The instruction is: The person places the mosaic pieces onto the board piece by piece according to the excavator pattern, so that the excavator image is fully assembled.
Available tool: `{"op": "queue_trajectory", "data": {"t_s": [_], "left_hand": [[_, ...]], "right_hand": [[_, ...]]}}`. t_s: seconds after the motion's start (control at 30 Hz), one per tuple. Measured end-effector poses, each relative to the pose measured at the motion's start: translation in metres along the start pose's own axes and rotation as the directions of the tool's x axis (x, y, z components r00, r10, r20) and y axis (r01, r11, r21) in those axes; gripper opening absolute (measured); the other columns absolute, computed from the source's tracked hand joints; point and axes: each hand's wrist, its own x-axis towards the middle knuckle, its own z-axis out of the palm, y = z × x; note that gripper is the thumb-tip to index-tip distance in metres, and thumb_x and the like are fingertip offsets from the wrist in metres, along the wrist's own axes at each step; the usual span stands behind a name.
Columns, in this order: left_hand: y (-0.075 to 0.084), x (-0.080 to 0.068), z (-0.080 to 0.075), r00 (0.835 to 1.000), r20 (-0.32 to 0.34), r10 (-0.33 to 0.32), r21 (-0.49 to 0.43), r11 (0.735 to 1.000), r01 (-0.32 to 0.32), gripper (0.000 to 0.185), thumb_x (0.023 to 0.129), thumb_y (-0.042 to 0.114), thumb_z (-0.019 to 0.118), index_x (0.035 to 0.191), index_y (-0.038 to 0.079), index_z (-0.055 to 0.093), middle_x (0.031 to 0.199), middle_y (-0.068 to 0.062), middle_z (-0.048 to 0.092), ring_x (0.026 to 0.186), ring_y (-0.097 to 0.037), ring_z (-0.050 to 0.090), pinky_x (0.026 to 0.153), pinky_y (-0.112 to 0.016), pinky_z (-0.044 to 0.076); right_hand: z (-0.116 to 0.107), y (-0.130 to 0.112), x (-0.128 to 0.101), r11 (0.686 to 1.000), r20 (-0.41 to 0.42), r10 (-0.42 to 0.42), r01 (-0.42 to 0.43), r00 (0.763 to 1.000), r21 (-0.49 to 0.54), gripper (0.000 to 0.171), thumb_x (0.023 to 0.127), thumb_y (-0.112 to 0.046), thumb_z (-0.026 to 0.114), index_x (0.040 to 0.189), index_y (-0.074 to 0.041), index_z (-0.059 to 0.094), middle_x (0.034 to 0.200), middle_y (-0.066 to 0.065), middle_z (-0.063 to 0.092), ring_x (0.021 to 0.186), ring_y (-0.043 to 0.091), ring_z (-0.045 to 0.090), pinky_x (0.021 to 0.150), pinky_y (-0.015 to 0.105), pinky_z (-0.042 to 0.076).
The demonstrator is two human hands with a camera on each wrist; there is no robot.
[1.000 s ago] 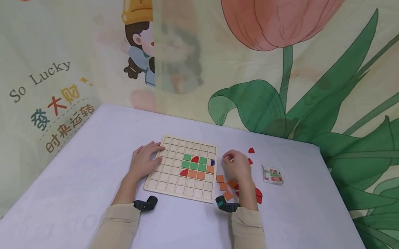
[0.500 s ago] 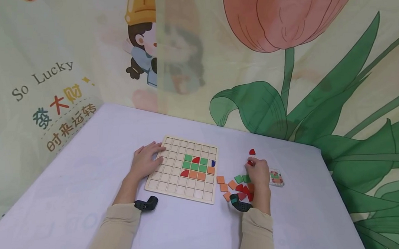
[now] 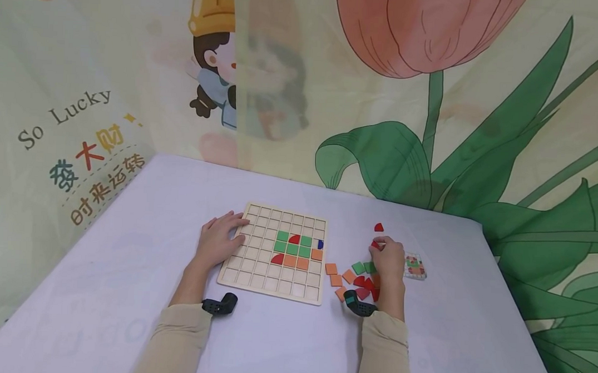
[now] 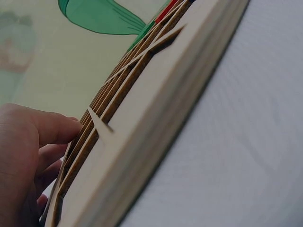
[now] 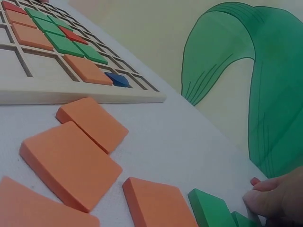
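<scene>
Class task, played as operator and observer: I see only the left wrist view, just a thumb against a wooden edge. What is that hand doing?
Observer: The left hand rests on the left rim of a wooden grid board.
Operator: Anything in the board?
Observer: Green tiles, orange tiles, red quarter-rounds and one blue piece sit in its cells.
Operator: And the other hand?
Observer: The right hand pinches a red piece beside loose tiles, right of the board.
</scene>
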Motion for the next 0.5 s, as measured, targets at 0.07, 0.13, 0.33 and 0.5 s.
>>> {"op": "queue_trajectory", "data": {"t_s": [0.07, 0.13, 0.33, 0.5], "left_hand": [[0.000, 0.000, 0.000, 1.000, -0.001, 0.002, -0.003, 1.000, -0.002, 0.041, 0.088, 0.022, 0.057, 0.128, 0.014, 0.059, 0.147, -0.009, 0.045, 0.142, -0.029, 0.030, 0.114, -0.056, 0.012], [0.001, 0.000, 0.000, 1.000, -0.002, 0.006, -0.004, 1.000, -0.006, 0.041, 0.088, 0.022, 0.057, 0.128, 0.014, 0.059, 0.146, -0.010, 0.046, 0.142, -0.029, 0.030, 0.114, -0.056, 0.012], [0.001, -0.001, 0.000, 1.000, -0.003, 0.008, -0.007, 1.000, -0.008, 0.041, 0.087, 0.022, 0.057, 0.127, 0.014, 0.059, 0.146, -0.010, 0.045, 0.142, -0.030, 0.030, 0.114, -0.056, 0.013], [0.000, -0.001, -0.001, 1.000, -0.001, 0.012, -0.004, 1.000, -0.012, 0.042, 0.087, 0.022, 0.057, 0.128, 0.013, 0.059, 0.146, -0.010, 0.045, 0.142, -0.030, 0.030, 0.114, -0.057, 0.013]], "right_hand": [[0.000, -0.001, 0.000, 1.000, -0.005, 0.001, -0.001, 1.000, 0.000, 0.034, 0.092, -0.015, 0.061, 0.124, -0.005, 0.055, 0.115, 0.021, 0.052, 0.103, 0.032, 0.051, 0.082, 0.040, 0.056], [0.000, -0.001, 0.000, 1.000, -0.002, 0.008, -0.008, 1.000, 0.010, 0.035, 0.091, -0.014, 0.062, 0.123, -0.005, 0.054, 0.115, 0.021, 0.053, 0.102, 0.032, 0.052, 0.082, 0.040, 0.056], [-0.001, -0.003, 0.001, 0.998, 0.037, 0.023, -0.025, 0.999, 0.050, 0.041, 0.092, -0.016, 0.060, 0.130, -0.010, 0.048, 0.117, 0.020, 0.056, 0.096, 0.030, 0.055, 0.073, 0.032, 0.057], [-0.004, -0.010, -0.001, 0.997, 0.085, -0.004, -0.002, 0.996, 0.072, 0.037, 0.092, -0.020, 0.060, 0.127, -0.014, 0.055, 0.120, 0.017, 0.056, 0.102, 0.028, 0.054, 0.072, 0.026, 0.055]]}}
